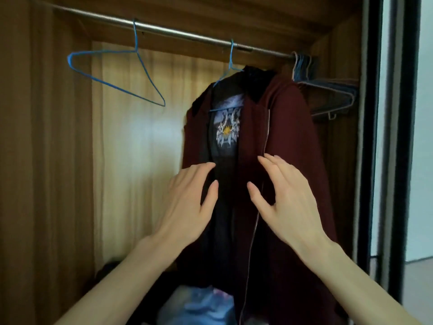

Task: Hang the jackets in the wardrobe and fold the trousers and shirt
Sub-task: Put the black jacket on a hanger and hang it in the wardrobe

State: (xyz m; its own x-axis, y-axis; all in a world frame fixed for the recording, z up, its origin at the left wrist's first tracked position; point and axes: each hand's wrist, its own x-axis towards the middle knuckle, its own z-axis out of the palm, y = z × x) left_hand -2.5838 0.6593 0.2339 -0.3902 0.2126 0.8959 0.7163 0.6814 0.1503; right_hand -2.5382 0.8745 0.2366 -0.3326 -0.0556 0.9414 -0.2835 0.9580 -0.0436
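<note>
Maroon jacket (281, 137) hangs limp near the rail's (164, 31) right end, both hands (left hand (187, 198), right hand (285, 198)) spread, gripping nothing; take the soft front edges.

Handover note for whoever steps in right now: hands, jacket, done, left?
Left hand: open, fingers straight, at the jacket's left front edge.
Right hand: open, at its right front by the zipper.
Neither grips anything.
Jacket: maroon, unzipped, on a blue hanger on the rail.
Empty hanger to its left; a bunch of hangers at the right end.
Done: this jacket hung.
Left: any other jackets; trousers and shirt, none identifiable in view.
</note>
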